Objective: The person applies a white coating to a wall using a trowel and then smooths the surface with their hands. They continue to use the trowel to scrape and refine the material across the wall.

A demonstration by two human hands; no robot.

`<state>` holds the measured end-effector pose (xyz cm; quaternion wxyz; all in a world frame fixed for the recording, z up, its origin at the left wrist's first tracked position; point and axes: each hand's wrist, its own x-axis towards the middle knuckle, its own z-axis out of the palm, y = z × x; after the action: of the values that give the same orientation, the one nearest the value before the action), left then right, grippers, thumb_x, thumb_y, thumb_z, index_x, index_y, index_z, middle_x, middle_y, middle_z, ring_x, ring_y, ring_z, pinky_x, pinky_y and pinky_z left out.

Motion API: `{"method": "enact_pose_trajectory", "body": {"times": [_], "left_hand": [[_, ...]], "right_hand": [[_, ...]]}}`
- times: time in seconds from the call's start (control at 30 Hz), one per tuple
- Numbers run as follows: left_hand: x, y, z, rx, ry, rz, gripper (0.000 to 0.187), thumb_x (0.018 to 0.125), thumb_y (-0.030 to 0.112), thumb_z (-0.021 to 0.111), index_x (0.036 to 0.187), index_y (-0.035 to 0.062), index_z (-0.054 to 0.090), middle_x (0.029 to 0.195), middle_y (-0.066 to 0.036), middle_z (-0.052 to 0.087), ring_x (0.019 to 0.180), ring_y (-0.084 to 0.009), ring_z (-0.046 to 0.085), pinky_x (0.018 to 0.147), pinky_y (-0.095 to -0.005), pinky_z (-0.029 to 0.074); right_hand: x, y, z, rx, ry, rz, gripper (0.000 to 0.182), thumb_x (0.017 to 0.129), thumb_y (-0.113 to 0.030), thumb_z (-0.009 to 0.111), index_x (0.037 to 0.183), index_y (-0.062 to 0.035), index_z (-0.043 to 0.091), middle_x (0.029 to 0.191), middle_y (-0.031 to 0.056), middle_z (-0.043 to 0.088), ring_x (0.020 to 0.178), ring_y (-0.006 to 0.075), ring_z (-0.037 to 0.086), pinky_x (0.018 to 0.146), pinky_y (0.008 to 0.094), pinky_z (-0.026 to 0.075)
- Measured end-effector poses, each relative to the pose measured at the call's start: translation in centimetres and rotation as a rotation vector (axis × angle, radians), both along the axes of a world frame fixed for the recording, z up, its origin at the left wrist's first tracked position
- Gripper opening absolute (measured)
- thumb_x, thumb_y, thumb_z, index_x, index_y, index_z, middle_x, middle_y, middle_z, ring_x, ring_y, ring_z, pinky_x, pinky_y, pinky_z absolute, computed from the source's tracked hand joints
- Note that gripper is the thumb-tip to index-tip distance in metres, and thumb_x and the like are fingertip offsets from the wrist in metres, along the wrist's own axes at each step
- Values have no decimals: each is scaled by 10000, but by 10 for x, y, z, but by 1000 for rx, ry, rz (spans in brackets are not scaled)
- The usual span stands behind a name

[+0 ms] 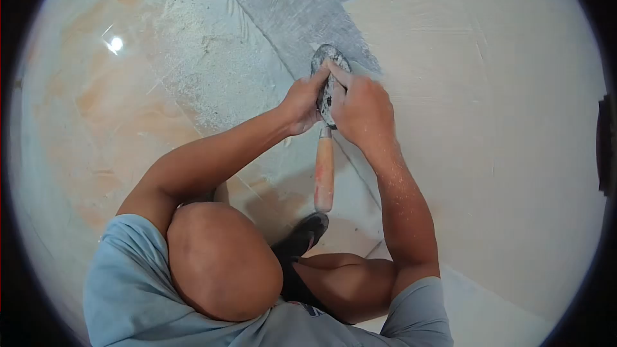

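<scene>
A trowel with a grey, plaster-smeared oval blade [331, 93] and a worn wooden handle [324, 173] is held between both hands, its handle pointing down toward my body. My left hand [303, 103] closes on the left edge of the blade. On the right side, my right hand [365, 106] grips the blade, with its index finger stretched over the upper face. The fingertips of both hands meet near the top of the blade. Pale dust coats the fingers and my right forearm.
Beyond the hands is a pale wall [488, 90] with a wet grey patch [302, 6] at the top. White powder [212, 71] lies on the glossy orange-and-white floor [109, 109] at the left. My bent knee [222, 260] and a dark shoe [308, 231] are below.
</scene>
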<state>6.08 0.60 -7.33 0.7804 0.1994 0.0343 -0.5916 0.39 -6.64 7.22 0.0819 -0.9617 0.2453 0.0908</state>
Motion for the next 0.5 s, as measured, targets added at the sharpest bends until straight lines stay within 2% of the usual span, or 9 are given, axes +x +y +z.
{"method": "enact_pose_trajectory", "body": {"times": [0.07,0.1,0.2,0.33,0.37,0.43,0.47,0.5], "left_hand": [[-10,-3,8,44,24,20,544,1085,500,497,1288,5,592,1178,-89,701,1045,-203,712,873,-398,605],[-10,0,13,82,-2,-47,549,1090,494,486,1305,-2,583,1210,-104,691,1077,-221,703,896,-405,601],[-3,-2,1,38,21,-10,549,1094,488,481,1308,-7,585,1219,-105,687,1079,-222,704,892,-401,603],[-3,-1,5,10,58,5,546,1095,485,479,1275,-15,604,1186,-107,699,1040,-214,717,861,-388,610],[-12,-2,9,71,0,21,539,1087,484,500,1273,-11,606,1133,-101,712,1014,-208,722,862,-387,613],[-22,-3,20,87,-24,-52,533,1068,495,541,1259,3,620,1081,-83,718,956,-188,720,768,-365,610],[-31,-5,28,59,-19,-51,531,1048,505,581,1238,12,634,1037,-62,720,871,-170,710,653,-338,572],[-36,-3,46,71,-30,-84,521,1066,506,540,1253,26,613,1088,-61,706,944,-177,705,744,-365,591]], "right_hand": [[-10,-2,4,54,-17,33,390,954,-185,571,1319,-154,706,943,279,689,912,473,668,816,524,537],[-14,-4,4,88,-105,38,390,955,-190,571,1321,-162,706,948,278,690,913,469,671,817,527,537],[0,-3,-3,42,-37,25,404,975,-214,513,1336,-182,692,975,240,728,947,453,694,839,561,546],[-7,-5,-7,52,-32,26,414,971,-218,516,1347,-203,687,987,240,727,937,452,694,833,549,551],[-14,-7,1,66,-54,36,390,967,-173,568,1334,-165,697,990,283,689,927,480,658,830,516,536],[-36,-9,16,67,-91,55,405,975,-179,548,1357,-188,681,989,269,703,910,474,671,827,535,536],[-46,-8,24,65,-124,68,421,984,-185,529,1381,-212,666,989,254,716,892,467,683,825,555,536],[-52,-6,35,64,-115,74,421,984,-185,529,1381,-212,666,989,254,716,892,467,683,825,555,536]]}}
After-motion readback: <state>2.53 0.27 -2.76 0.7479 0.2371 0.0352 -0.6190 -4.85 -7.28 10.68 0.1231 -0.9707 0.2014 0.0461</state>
